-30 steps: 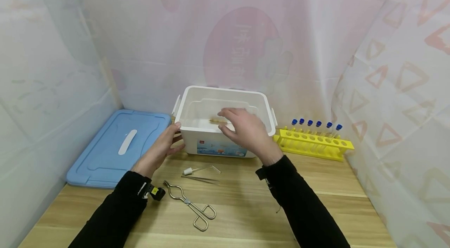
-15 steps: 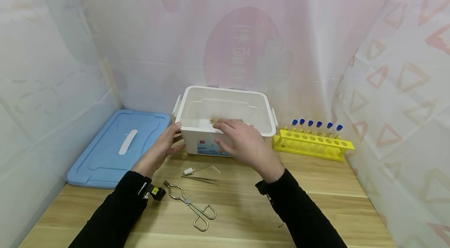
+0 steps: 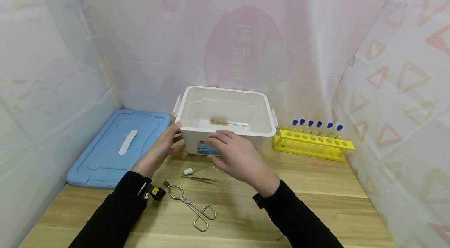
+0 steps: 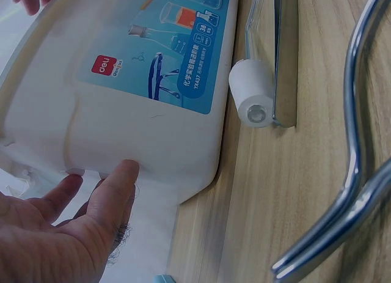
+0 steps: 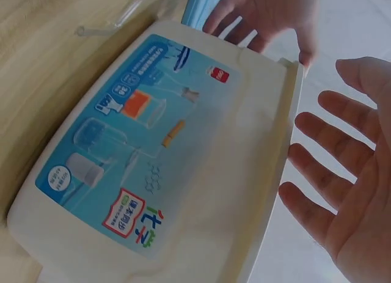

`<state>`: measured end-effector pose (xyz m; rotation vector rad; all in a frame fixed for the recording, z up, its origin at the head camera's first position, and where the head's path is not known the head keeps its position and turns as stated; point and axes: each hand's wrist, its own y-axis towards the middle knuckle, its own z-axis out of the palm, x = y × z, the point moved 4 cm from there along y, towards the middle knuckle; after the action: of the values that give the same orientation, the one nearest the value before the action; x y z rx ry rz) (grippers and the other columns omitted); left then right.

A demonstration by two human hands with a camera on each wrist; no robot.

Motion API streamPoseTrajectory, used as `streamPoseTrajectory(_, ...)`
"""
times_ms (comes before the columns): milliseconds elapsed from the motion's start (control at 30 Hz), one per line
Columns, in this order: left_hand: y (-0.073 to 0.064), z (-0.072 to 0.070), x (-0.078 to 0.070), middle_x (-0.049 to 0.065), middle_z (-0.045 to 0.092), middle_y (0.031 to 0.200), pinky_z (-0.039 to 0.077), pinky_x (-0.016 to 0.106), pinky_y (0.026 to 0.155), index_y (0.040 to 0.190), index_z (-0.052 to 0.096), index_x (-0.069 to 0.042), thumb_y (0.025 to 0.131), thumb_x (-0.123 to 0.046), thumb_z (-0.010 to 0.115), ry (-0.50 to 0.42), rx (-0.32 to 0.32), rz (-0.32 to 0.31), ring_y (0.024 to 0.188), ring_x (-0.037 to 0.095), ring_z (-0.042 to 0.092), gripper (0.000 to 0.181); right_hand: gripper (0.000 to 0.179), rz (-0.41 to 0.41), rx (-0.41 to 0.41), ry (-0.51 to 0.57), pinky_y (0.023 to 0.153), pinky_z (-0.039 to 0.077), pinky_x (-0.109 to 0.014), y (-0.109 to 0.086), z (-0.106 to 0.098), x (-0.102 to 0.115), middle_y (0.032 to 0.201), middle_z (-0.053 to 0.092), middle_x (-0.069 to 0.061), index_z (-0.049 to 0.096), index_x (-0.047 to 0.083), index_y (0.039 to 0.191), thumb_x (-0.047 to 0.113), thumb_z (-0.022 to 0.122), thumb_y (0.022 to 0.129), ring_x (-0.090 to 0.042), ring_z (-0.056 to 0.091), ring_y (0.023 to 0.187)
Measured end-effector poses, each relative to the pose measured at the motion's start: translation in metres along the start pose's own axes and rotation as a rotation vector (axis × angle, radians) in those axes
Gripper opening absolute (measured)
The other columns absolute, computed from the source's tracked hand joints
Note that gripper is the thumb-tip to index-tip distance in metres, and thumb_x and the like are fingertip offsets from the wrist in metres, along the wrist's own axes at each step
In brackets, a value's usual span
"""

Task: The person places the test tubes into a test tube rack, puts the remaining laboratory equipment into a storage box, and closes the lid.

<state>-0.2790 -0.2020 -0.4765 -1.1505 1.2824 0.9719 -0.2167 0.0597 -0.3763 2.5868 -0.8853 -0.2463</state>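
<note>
A white plastic storage box (image 3: 228,93), lidless, stands with a test tube brush (image 3: 219,121) lying on its floor. My left hand (image 3: 159,148) rests against the box's left front corner, its fingers extended along the wall in the left wrist view. My right hand (image 3: 233,154) hovers before the front wall with fingers apart and holds nothing; it covers part of the blue label (image 4: 165,51). Nearer me on the table lie a white stopper (image 3: 188,171) with a bent glass tube, tweezers (image 3: 198,179) and metal crucible tongs (image 3: 190,203).
A blue lid (image 3: 102,154) with a white handle lies flat at the left. On the right stands a yellow test tube rack (image 3: 313,144) bearing several blue-capped tubes (image 3: 319,124). Printed curtains (image 3: 140,25) enclose the wooden table (image 3: 306,185) on three sides.
My right hand has drawn back from over the box toward me and down in front of it, uncovering the brush inside. My left hand stays at the corner.
</note>
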Motion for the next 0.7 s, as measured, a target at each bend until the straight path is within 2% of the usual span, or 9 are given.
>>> streamPoseTrajectory(167,0.0,0.0,0.0,0.027,0.015,0.195,0.04,0.07,0.143,0.19,0.014,-0.013,0.123,-0.066,0.038,-0.004,-0.001,0.0,0.182,0.053,0.021,0.089,0.044,-0.048,-0.023,-0.044,0.127,0.063,-0.041,-0.003,0.009,0.006,0.153,0.08,0.001,0.079,0.019,0.148,0.038,0.088,0.109,-0.023,0.073,0.149)
streamPoseTrajectory(300,0.0,0.0,0.0,0.027,0.015,0.195,0.04,0.071,0.143,0.189,0.017,-0.011,0.124,-0.066,0.037,-0.01,0.0,0.001,0.182,0.054,0.021,0.087,0.043,-0.056,0.014,-0.026,0.129,0.062,-0.043,-0.005,0.022,0.011,0.156,0.078,0.001,0.079,0.021,0.148,0.036,0.088,0.108,-0.023,0.072,0.151)
streamPoseTrajectory(500,0.0,0.0,0.0,0.026,0.016,0.195,0.04,0.071,0.143,0.189,0.019,-0.011,0.124,-0.066,0.038,-0.008,0.0,0.002,0.182,0.054,0.021,0.087,0.045,-0.044,0.135,-0.018,0.121,0.066,-0.036,-0.007,0.045,0.016,0.156,0.078,0.004,0.076,0.022,0.151,0.038,0.086,0.11,-0.019,0.074,0.145)
streamPoseTrajectory(700,0.0,0.001,-0.002,0.026,0.015,0.195,0.041,0.069,0.143,0.189,0.018,-0.012,0.124,-0.066,0.038,-0.001,-0.004,-0.004,0.182,0.054,0.021,0.087,0.046,-0.019,0.279,-0.01,0.115,0.07,-0.037,-0.007,0.064,0.022,0.158,0.076,0.004,0.073,0.023,0.157,0.036,0.082,0.114,-0.018,0.075,0.144)
